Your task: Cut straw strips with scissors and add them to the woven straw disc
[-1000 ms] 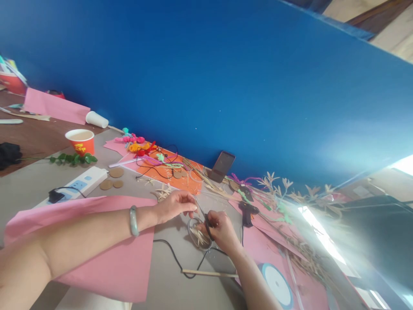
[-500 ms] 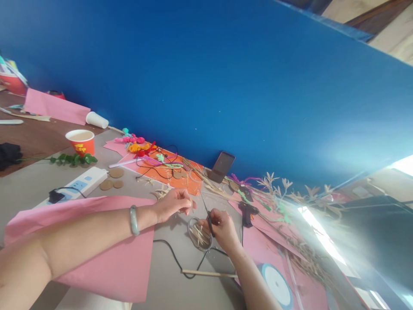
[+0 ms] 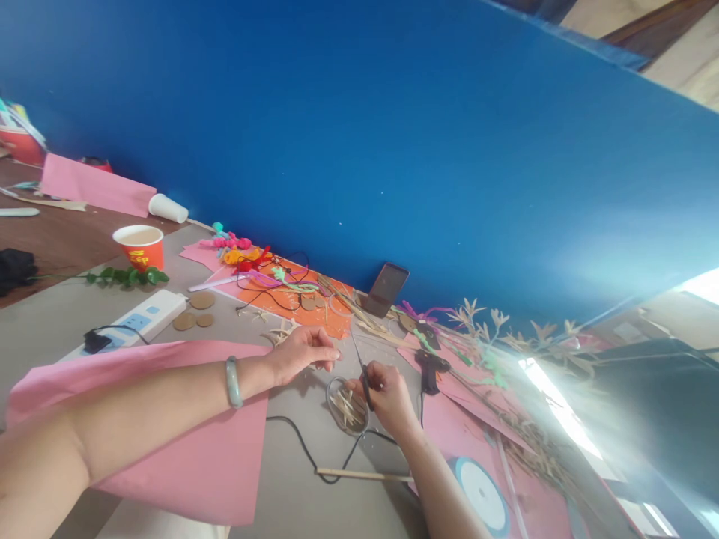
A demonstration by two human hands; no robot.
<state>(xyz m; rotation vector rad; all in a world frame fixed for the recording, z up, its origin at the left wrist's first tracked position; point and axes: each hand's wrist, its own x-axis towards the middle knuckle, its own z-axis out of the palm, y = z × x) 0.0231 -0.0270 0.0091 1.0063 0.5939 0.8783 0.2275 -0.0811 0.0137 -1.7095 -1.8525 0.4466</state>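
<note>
The right hand (image 3: 389, 394) grips the scissors (image 3: 367, 384). Their blades have moved off the left hand (image 3: 306, 352), so maybe no snipping now. Its fingertips nearly meet; I can't tell if they pinch anything. Pale strips (image 3: 349, 409) sit just below.

Bright glare at right partly hazes the blue wall (image 3: 359, 150).
</note>
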